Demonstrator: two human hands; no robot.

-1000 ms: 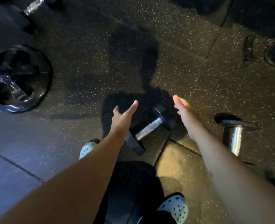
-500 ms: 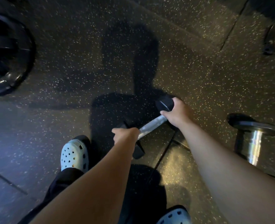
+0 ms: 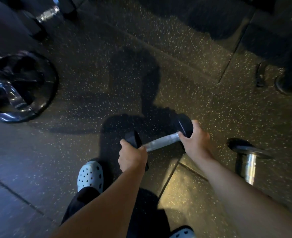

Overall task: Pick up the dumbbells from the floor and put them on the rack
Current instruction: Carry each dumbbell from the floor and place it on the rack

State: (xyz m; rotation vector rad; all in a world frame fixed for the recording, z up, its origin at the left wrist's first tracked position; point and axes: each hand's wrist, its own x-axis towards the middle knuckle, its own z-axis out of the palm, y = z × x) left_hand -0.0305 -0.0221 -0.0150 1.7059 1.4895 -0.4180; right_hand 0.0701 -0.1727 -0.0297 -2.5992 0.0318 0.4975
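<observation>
Dumbbell [image 3: 160, 140] at frame centre: black hex heads, bare steel handle, tilted w/ its 2 o'clock end higher; no markings readable. Left hand [image 3: 132, 156] clamps the 8 o'clock head, right hand [image 3: 196, 140] the 2 o'clock head. Second dumbbell [image 3: 246, 162] stands on end at 3 o'clock on speckled floor [image 3: 107, 83].

Dark speckled rubber floor [image 3: 159, 48] in tiles, seams running between them. A glossy black weight plate [image 3: 19, 88] lies far left of the seam. Dim, warm light.
</observation>
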